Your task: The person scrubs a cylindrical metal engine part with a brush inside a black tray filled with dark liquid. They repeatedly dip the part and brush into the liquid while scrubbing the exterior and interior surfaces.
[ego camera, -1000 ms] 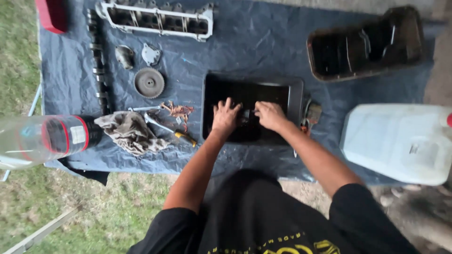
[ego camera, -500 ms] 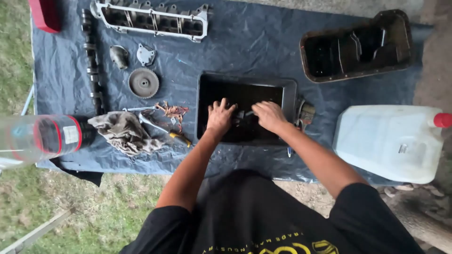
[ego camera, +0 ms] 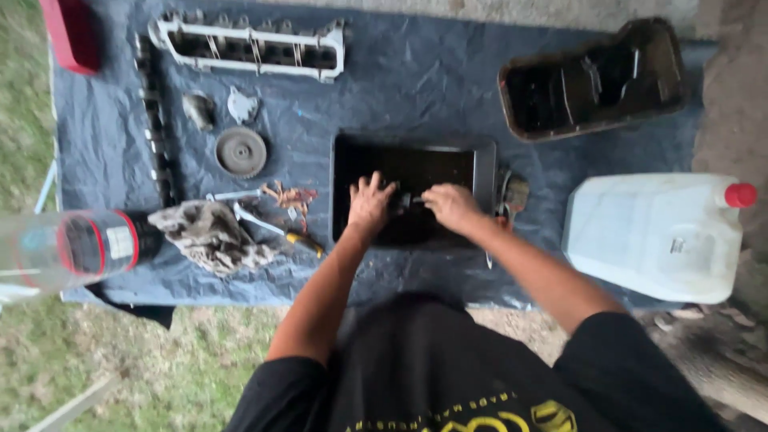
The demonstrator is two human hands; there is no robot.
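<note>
Your left hand (ego camera: 370, 204) rests inside the black tray (ego camera: 483, 172), fingers spread and flat, gripping nothing; your right hand (ego camera: 453, 206) sits just beside it in the same tray, fingers curled around a small dark part (ego camera: 406, 200) that lies between the two hands; the part is too small and blurred to identify. The tray sits in the middle of a dark blue tarp (ego camera: 416, 88) spread on the ground; grass borders the tarp on your left.

To the right of the tray, touching its edge, lies a brush (ego camera: 515, 194); beyond it stands a white plastic jug (ego camera: 652, 236) with a red cap (ego camera: 740, 194). At the far right corner of the tarp sits a dirty black oil pan (ego camera: 592, 80), open side up.

To the left of the tray lie a screwdriver (ego camera: 280, 232) with a yellow handle, a crumpled grey rag (ego camera: 212, 236) and a round metal gear (ego camera: 241, 152); a long toothed shaft (ego camera: 156, 120) runs along the left edge; a pale metal engine cover (ego camera: 252, 48) lies across the far side. A clear bottle (ego camera: 76, 244) with a red and black label lies on its side at the near left edge; a red container (ego camera: 74, 32) shows at the far left corner.
</note>
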